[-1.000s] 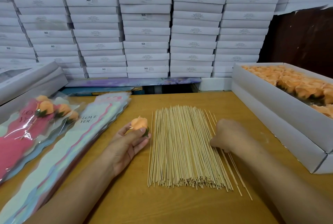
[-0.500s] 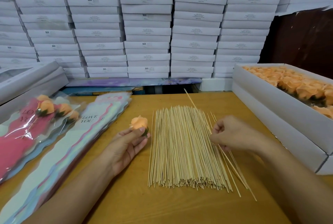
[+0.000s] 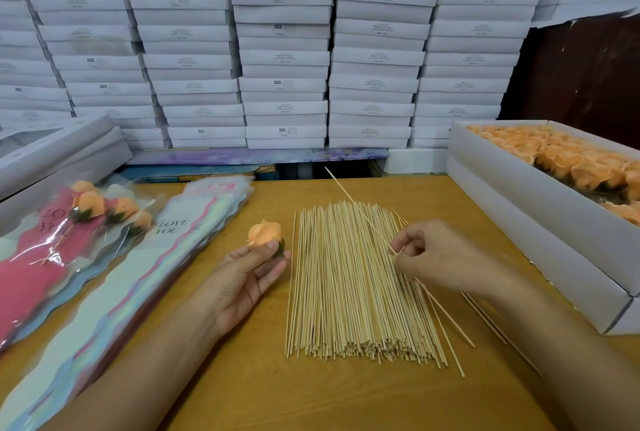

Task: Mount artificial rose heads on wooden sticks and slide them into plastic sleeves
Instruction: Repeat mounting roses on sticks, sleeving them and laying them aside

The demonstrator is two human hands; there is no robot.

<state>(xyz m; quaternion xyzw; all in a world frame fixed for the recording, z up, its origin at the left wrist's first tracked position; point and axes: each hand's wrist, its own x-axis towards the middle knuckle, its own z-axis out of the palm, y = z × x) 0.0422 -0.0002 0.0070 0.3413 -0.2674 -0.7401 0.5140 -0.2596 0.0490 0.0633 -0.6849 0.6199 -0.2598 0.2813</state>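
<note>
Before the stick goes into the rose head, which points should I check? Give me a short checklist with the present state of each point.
1. Rose head held by the left hand: ok, pinched at its base between thumb and fingertips.
2. Only one stick picked by the right hand: ok, a single stick is lifted out of the pile of sticks.
3. Stick clear of the pile: ok, its far end points up and away.
4. Stick end aimed at the base of the rose head: not ok, the stick lies slanted, away from the rose.
5. Hole under the rose head visible: cannot tell, fingers hide it.
6. Plastic sleeves within reach: ok, stacked beside the left hand.
</note>
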